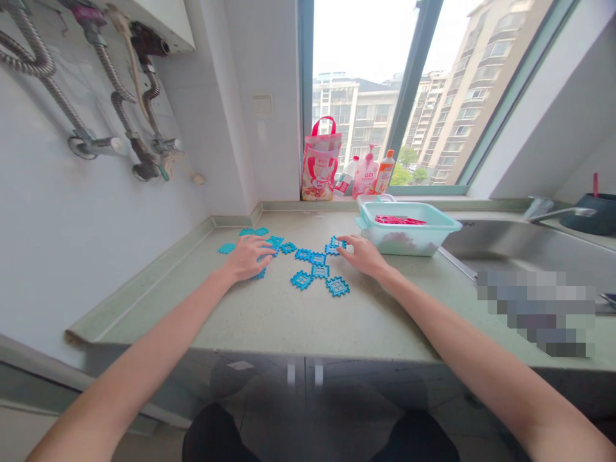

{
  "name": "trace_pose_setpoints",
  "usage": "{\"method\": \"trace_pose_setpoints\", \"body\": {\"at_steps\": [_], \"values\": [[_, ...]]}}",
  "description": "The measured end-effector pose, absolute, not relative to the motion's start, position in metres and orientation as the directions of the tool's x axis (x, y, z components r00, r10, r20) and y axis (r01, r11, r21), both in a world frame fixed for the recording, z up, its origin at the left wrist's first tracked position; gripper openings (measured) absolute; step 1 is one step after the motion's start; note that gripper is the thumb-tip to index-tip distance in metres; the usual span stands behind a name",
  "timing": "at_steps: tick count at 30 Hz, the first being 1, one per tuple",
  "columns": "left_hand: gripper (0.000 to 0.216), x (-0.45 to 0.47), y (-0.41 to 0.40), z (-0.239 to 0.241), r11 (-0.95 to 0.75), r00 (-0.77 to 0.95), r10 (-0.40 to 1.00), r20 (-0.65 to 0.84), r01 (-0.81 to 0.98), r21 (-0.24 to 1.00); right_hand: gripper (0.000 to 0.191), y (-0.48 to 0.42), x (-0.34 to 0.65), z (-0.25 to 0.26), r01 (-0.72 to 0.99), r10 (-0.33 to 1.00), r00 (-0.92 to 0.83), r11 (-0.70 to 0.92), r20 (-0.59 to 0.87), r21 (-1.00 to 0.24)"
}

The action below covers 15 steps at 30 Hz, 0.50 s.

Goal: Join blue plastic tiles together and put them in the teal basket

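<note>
Blue toothed plastic building pieces lie joined in a branching pattern on the countertop. My left hand [249, 258] rests over the left part of it, fingers spread and touching the blue pieces [275, 242] beneath; some are hidden under the palm. With thumb and fingertips, my right hand [362, 254] grips the edge of a blue window-frame piece [333, 246] at the upper right of the pattern. Between the hands runs a row of pieces, with a lower square [320, 271] branching to a left piece [301, 280] and a right piece [337, 286].
A mint-green plastic basket [409, 240] holding red pieces stands right of my right hand. Farther right is a steel sink [510, 247] with a faucet [553, 210]. A pink bag [321, 168] and several bottles stand by the window. The countertop [289, 327] ends above dark cabinets.
</note>
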<state>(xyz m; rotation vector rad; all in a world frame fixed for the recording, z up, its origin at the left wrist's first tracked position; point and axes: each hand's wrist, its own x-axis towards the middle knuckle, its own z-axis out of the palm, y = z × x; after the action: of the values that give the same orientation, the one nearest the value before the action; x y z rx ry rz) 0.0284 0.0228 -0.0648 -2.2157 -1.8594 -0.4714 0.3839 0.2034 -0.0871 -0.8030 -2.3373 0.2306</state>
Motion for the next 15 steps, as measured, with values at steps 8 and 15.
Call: {"method": "trace_pose_setpoints", "body": {"at_steps": [8,15], "values": [[0.034,0.052,0.017,-0.057,-0.415,0.367,0.887,0.281,0.899,0.138,0.026,0.224,0.381,-0.101,0.361,0.509,-0.727,0.854,0.460,-0.375],[0.032,0.026,-0.002,-0.030,-0.342,0.264,0.886,0.382,0.928,0.152,0.015,0.225,0.384,-0.096,0.387,0.524,-0.731,0.846,0.438,-0.367]]}}
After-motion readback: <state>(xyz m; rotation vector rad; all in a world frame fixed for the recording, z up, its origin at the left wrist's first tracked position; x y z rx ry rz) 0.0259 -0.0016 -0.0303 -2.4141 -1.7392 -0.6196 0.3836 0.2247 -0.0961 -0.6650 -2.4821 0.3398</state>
